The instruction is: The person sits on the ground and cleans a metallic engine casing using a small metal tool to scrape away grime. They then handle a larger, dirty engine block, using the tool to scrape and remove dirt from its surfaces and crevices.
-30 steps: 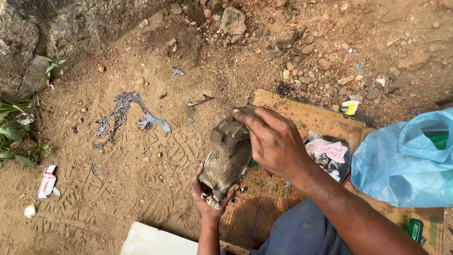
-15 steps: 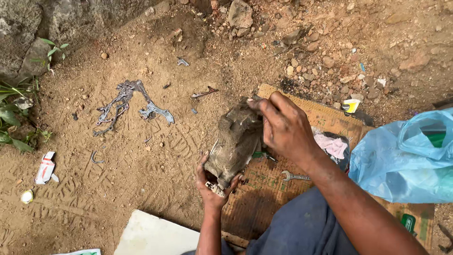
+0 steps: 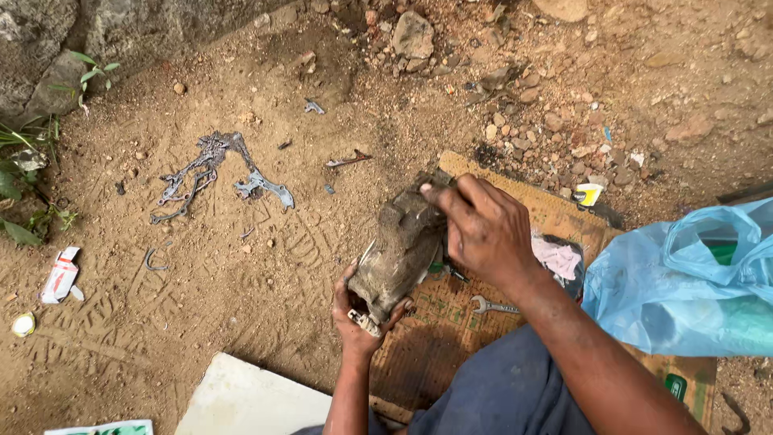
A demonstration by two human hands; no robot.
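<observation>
Dirt ground, cardboard (image 3: 555,217) sheet under me as the landmark. Left hand (image 3: 354,322) clamps the grimy metal part (image 3: 398,254) from below, held over the sheet's left edge; right hand (image 3: 483,234) closed on its top end, fingers working there. Looks mid-strip; next needs a steady base grip. Spanner (image 3: 493,305) on the sheet just right of the part. Open dirt left of the sheet, blue bag (image 3: 684,282) crowds its right.

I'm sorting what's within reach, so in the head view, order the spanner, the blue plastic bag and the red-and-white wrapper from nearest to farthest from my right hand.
1. Spanner, on the cardboard just below the right hand.
2. Blue plastic bag, off to its right.
3. Red-and-white wrapper, far left on the dirt.
</observation>
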